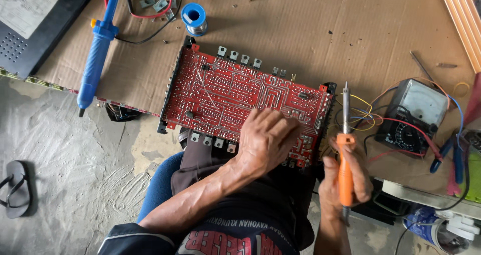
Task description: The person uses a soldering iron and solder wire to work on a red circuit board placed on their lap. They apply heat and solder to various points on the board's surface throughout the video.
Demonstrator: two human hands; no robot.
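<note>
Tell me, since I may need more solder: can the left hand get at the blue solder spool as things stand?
Probably yes. The left hand rests empty on the red circuit board, and the solder spool lies just past the board's far edge on open cardboard. Nothing stands between them; the reach would only pass over the board.

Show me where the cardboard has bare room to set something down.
Bare brown cardboard sheet lies beyond the red circuit board, from the blue solder spool rightward. Another patch sits between the blue desoldering pump and the board. Crowded: around the black analogue multimeter with its tangled wires.
</note>
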